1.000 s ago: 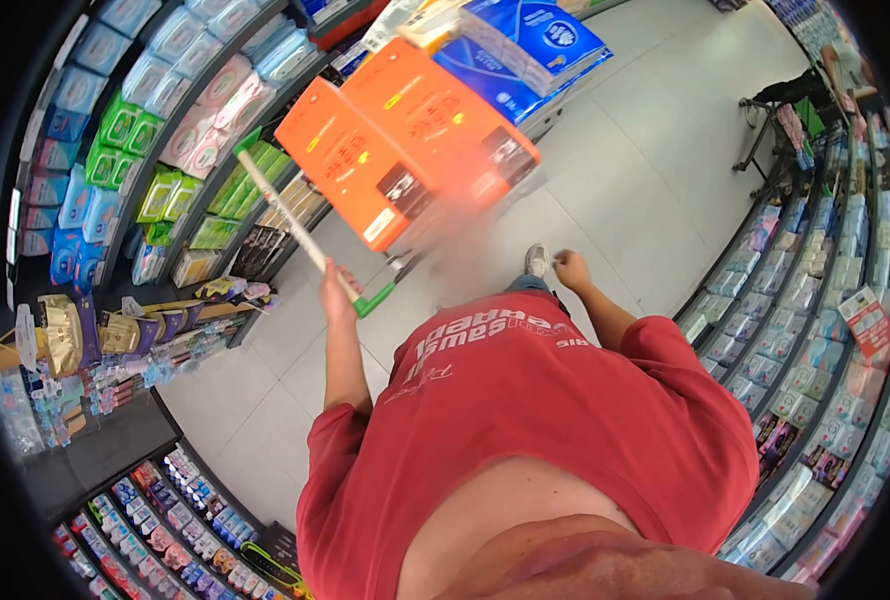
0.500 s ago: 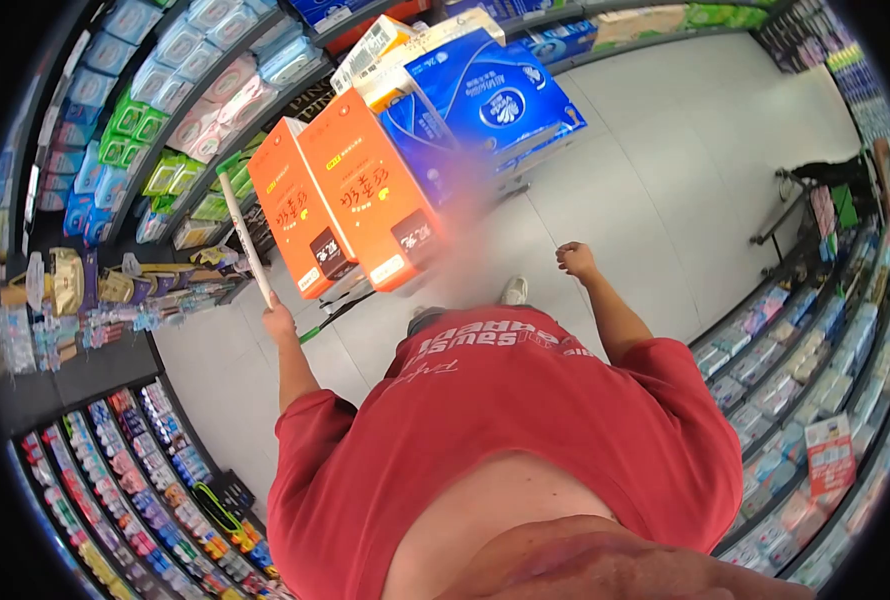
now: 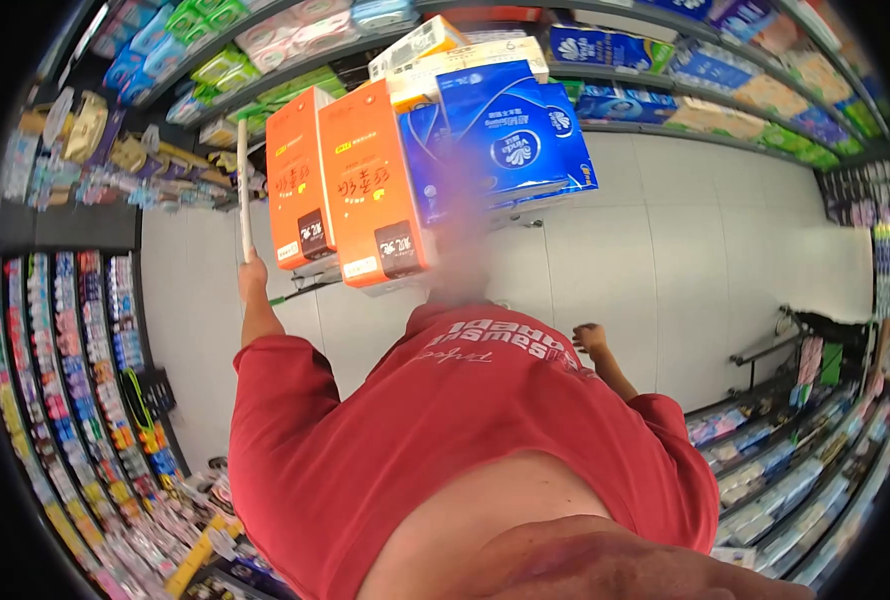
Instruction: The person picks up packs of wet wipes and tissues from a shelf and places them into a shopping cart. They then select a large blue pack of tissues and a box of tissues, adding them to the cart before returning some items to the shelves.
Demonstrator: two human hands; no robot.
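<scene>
Right now your left hand [image 3: 253, 272] is closed in a fist around a pale pole [image 3: 244, 180]. That arm reaches forward out of the red sleeve, with the forearm raised. The pole stands almost upright above your fist, just left of the orange boxes [image 3: 350, 190] and in front of the stocked shelf [image 3: 165, 110]. Your right hand [image 3: 592, 338] sits lower, close to your body over the grey floor [image 3: 685, 240]. Its elbow is bent and its fingers are curled into a loose fist that holds nothing. Blue tissue packs [image 3: 515, 140] are stacked touching the orange boxes, straight ahead of you.
</scene>
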